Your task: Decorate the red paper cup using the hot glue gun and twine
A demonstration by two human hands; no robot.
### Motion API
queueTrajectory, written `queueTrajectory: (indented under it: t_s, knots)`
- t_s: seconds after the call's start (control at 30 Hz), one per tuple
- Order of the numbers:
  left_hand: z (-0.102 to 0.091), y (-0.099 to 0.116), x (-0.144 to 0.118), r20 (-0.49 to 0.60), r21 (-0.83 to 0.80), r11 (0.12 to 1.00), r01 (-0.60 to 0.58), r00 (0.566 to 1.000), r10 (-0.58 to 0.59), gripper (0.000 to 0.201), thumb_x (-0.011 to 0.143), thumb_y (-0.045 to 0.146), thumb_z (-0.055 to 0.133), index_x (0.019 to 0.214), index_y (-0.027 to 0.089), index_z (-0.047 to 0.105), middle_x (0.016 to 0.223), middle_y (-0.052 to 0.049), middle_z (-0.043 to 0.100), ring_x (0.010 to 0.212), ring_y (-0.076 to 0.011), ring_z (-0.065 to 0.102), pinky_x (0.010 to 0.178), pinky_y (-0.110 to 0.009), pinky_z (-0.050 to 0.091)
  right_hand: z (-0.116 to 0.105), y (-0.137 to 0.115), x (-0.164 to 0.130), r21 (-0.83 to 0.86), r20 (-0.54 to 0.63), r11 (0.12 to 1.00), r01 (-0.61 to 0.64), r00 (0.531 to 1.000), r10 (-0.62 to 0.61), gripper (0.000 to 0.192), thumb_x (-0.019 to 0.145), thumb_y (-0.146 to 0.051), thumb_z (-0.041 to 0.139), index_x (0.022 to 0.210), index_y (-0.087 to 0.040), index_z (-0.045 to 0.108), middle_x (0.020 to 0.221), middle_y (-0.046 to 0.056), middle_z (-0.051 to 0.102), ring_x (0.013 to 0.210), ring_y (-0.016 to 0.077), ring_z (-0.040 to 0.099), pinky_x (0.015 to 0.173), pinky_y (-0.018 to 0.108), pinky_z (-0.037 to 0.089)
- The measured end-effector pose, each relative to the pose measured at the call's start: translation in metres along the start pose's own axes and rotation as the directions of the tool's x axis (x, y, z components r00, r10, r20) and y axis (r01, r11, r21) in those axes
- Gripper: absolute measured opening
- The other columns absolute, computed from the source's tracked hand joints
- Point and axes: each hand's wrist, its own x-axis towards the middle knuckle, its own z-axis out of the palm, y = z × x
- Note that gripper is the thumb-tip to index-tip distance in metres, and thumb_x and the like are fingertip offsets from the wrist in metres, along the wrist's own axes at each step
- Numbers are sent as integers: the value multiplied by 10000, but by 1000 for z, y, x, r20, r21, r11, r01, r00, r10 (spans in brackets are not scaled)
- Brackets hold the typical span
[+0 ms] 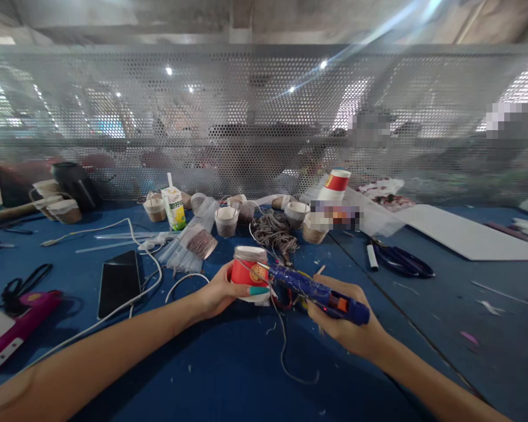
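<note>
My left hand [220, 288] is closed around a red and white paper cup [242, 273] with a gold emblem, held a little above the blue table. Grey cord wraps the cup near its rim, and a loose tail of cord [284, 346] hangs down to the right. In my right hand [347, 322] is a dark blue hot glue gun [308, 288]. Its metal nozzle points left and meets or nearly meets the cup's side; I cannot tell whether they touch. Behind the cup lies a heap of grey-brown cord [275, 231].
Several cord-wrapped cups [226, 221] stand along the back, beside a drink carton [173, 209] and clear glue sticks [180, 249]. A phone [119, 284], white cable [152, 293] and purple power strip [24, 328] lie left. Scissors [402, 261] and a white board [470, 231] lie right. A perforated screen [246, 117] rises behind.
</note>
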Motion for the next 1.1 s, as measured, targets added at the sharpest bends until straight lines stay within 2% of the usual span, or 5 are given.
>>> queueTrajectory:
  t_s: [0.4, 0.6, 0.8, 1.1]
  knots:
    - [-4, -2, -2, 42, -76, 997, 25, 999, -22, 599, 482, 158, 812, 1045, 151, 608, 927, -58, 711, 850, -201, 659, 799, -321, 484, -1, 1, 0, 15, 10, 1000, 1, 1000, -1, 190, 727, -155, 488, 556, -203, 421, 472, -44, 457, 396, 88, 415, 408, 221, 348]
    - [-2, -2, 0, 102, -84, 996, 0, 995, 9, 520, 515, 135, 780, 1013, 120, 629, 886, -72, 729, 807, -202, 678, 763, -305, 507, 0, 4, 0, 3, -8, 1000, 19, 1000, -19, 196, 724, -163, 486, 548, -206, 414, 455, -42, 451, 406, 95, 418, 411, 225, 341]
    - [-5, -3, 1, 114, -137, 991, 2, 993, 14, 520, 531, 105, 753, 1036, 126, 625, 930, -63, 735, 860, -198, 678, 818, -310, 503, 1, 7, 1, 7, -11, 1000, 23, 1000, -23, 196, 707, -155, 490, 536, -209, 410, 426, -50, 433, 383, 94, 408, 401, 227, 338]
    - [-5, -1, 0, 206, -158, 987, 30, 978, 3, 494, 575, 168, 747, 1053, 115, 634, 948, -74, 730, 880, -194, 666, 840, -286, 463, 0, 7, 0, 41, -13, 999, 26, 1000, -25, 189, 709, -146, 492, 551, -208, 408, 439, -61, 427, 374, 78, 387, 386, 209, 320]
